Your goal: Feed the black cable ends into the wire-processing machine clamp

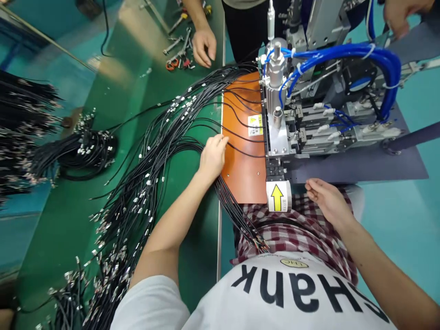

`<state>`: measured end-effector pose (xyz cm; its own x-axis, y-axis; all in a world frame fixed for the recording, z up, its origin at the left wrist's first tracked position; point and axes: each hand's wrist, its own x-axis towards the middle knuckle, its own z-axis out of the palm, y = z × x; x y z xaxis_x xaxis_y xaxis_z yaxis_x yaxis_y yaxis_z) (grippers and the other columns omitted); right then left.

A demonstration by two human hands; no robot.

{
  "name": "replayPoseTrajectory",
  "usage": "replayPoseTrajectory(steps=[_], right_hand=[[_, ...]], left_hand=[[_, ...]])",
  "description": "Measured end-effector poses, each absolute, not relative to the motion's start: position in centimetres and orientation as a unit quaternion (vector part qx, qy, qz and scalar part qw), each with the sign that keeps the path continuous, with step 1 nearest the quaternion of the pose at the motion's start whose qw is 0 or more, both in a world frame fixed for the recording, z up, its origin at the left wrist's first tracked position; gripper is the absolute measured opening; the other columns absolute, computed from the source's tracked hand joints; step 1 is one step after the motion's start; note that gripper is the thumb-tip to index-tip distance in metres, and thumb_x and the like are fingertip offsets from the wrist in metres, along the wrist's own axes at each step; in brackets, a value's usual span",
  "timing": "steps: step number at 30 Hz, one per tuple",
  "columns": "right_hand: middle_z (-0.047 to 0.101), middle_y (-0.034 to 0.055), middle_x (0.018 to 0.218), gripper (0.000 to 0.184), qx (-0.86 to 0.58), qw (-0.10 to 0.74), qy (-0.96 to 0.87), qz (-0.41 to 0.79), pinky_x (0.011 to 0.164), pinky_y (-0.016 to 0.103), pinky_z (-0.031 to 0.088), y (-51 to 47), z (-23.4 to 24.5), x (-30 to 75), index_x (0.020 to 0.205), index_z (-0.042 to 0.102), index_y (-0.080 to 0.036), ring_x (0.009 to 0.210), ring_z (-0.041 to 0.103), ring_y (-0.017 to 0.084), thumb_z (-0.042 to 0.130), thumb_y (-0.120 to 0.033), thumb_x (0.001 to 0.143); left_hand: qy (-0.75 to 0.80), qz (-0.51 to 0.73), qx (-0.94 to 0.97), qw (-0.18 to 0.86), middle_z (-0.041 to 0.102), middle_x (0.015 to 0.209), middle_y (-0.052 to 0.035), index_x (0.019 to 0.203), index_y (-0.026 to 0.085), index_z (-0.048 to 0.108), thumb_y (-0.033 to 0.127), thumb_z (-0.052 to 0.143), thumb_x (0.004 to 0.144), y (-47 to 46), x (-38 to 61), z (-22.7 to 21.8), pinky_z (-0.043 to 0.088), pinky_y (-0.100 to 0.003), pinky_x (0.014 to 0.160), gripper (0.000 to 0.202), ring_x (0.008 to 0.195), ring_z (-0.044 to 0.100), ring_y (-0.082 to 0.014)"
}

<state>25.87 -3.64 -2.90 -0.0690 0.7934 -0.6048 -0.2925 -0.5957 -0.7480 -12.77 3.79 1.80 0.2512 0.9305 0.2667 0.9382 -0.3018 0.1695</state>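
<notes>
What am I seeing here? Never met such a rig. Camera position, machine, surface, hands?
One view, from a camera on the person's head, looking down at their own bare hands; no robot. The metal machine carries blue tubes and has an orange plate beside it. Several black cables cross that plate to the machine's edge; many more lie on the green table, where hand tools sit near a co-worker's hand. The left hand is at the cables, grip unclear. The right hand has curled fingers; nothing shows in it.
</notes>
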Motion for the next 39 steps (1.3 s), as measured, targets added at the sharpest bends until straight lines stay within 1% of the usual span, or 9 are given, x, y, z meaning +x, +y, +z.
replayPoseTrajectory(steps=[2,7,9,14,19,23,28,34,39], right_hand=[[0.064,0.0029,0.082,0.026,-0.559,0.391,-0.221,0.697,0.052,0.023,0.046,-3.7,-2.8,26.1,0.081,0.075,-0.022,0.063,0.053,0.01,0.088,-0.042,0.07],[0.065,0.0045,0.082,0.028,-0.571,0.399,-0.221,0.682,0.051,0.024,0.048,-4.0,-2.1,26.6,0.079,0.076,-0.023,0.063,0.053,0.012,0.09,-0.044,0.066],[0.064,0.0044,0.082,0.029,-0.579,0.401,-0.223,0.674,0.051,0.024,0.049,-4.2,-1.9,26.9,0.08,0.076,-0.023,0.065,0.053,0.013,0.09,-0.044,0.066],[0.061,0.0025,0.086,0.027,-0.579,0.397,-0.224,0.676,0.055,0.017,0.048,-4.2,-1.7,27.2,0.085,0.075,-0.022,0.07,0.052,0.01,0.087,-0.043,0.073],[0.06,0.0023,0.09,0.023,-0.578,0.371,-0.267,0.676,0.056,0.017,0.045,-4.3,0.3,27.0,0.089,0.074,-0.022,0.072,0.049,0.01,0.081,-0.043,0.08],[0.058,0.002,0.089,0.022,-0.582,0.357,-0.309,0.662,0.058,0.022,0.043,-4.6,2.6,26.8,0.088,0.072,-0.023,0.07,0.047,0.012,0.076,-0.044,0.084],[0.057,0.0004,0.083,0.024,-0.557,0.319,-0.349,0.683,0.063,0.025,0.038,-4.5,4.1,24.6,0.087,0.069,-0.022,0.067,0.044,0.012,0.074,-0.045,0.086],[0.056,-0.0009,0.079,0.025,-0.528,0.285,-0.395,0.696,0.069,0.028,0.035,-5.0,4.0,23.2,0.091,0.066,-0.022,0.068,0.043,0.012,0.069,-0.047,0.091],[0.054,-0.0013,0.075,0.026,-0.519,0.274,-0.406,0.7,0.071,0.03,0.034,-5.2,3.9,23.1,0.09,0.065,-0.022,0.068,0.043,0.014,0.067,-0.048,0.091]], left_hand=[[-0.619,-0.118,-0.776,0.028,0.057,0.137,-0.0194,0.134,0.013,0.056,0.011,0.035,0.097,6.9,-16.2,1.8,0.047,-0.049,0.1,0.043,0.118,0.052,-0.0297],[-0.622,-0.092,-0.777,0.014,0.065,0.107,-0.0172,0.106,0.015,0.064,0.014,0.038,0.097,13.1,-19.1,1.1,0.048,-0.045,0.092,0.027,0.101,0.055,-0.0275],[-0.622,-0.098,-0.777,0.016,0.064,0.102,-0.0159,0.097,0.016,0.062,0.015,0.041,0.097,14.4,-18.4,0.6,0.047,-0.044,0.093,0.021,0.1,0.055,-0.0269],[-0.637,-0.13,-0.759,0.02,0.062,0.104,-0.0142,0.096,0.015,0.059,0.015,0.045,0.097,15.7,-15.9,0.1,0.045,-0.044,0.097,0.014,0.104,0.057,-0.0269],[-0.613,-0.2,-0.763,-0.048,0.061,0.114,-0.0123,0.11,0.016,0.061,0.015,0.052,0.094,10.2,-15.4,4.7,0.048,-0.039,0.092,0.018,0.101,0.06,-0.0229],[-0.368,0.007,-0.878,-0.305,0.067,0.101,-0.0046,0.098,0.023,0.07,0.02,0.064,0.091,2.3,-14.5,8.8,0.046,-0.032,0.09,0.011,0.098,0.061,-0.0195],[-0.367,0.084,-0.872,-0.314,0.062,0.088,-0.0047,0.077,0.019,0.066,0.005,0.054,0.087,-1.2,-13.1,9.5,0.041,-0.03,0.081,0.021,0.089,0.056,-0.0189],[-0.359,0.1,-0.874,-0.312,0.065,0.095,-0.004,0.09,0.02,0.064,0.003,0.056,0.085,-1.0,-12.7,9.6,0.032,-0.031,0.077,0.019,0.096,0.055,-0.0206],[-0.346,0.127,-0.868,-0.332,0.062,0.089,-0.0046,0.077,0.02,0.064,0.004,0.054,0.086,-1.2,-12.8,9.4,0.027,-0.032,0.074,0.021,0.096,0.052,-0.0214]])
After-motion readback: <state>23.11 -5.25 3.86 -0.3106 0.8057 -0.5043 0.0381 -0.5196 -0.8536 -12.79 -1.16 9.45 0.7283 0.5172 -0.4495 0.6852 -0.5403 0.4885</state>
